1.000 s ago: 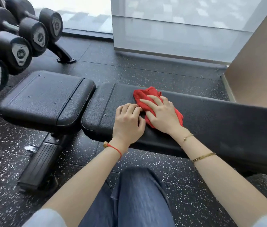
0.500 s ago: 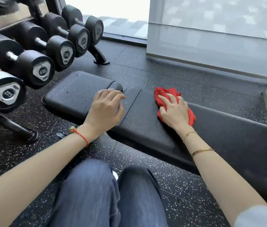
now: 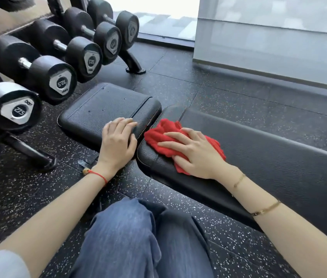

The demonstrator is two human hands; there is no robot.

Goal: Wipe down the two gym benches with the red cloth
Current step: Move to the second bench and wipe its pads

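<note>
A black gym bench lies in front of me, made of a short seat pad (image 3: 98,109) on the left and a long back pad (image 3: 269,149) running right. The crumpled red cloth (image 3: 164,135) lies on the left end of the long pad, by the gap between the pads. My right hand (image 3: 194,151) presses flat on the cloth with fingers spread. My left hand (image 3: 118,143) rests on the near right corner of the seat pad, fingers lightly bent, holding nothing.
A rack of black dumbbells (image 3: 58,77) stands close on the left, its foot (image 3: 136,69) on the speckled rubber floor (image 3: 208,93). A glass wall (image 3: 269,37) runs along the back. My knees in blue jeans (image 3: 138,237) are below the bench.
My right hand has slid the cloth left along the long pad to its end. My left hand moved from the long pad onto the seat pad. The view has swung left.
</note>
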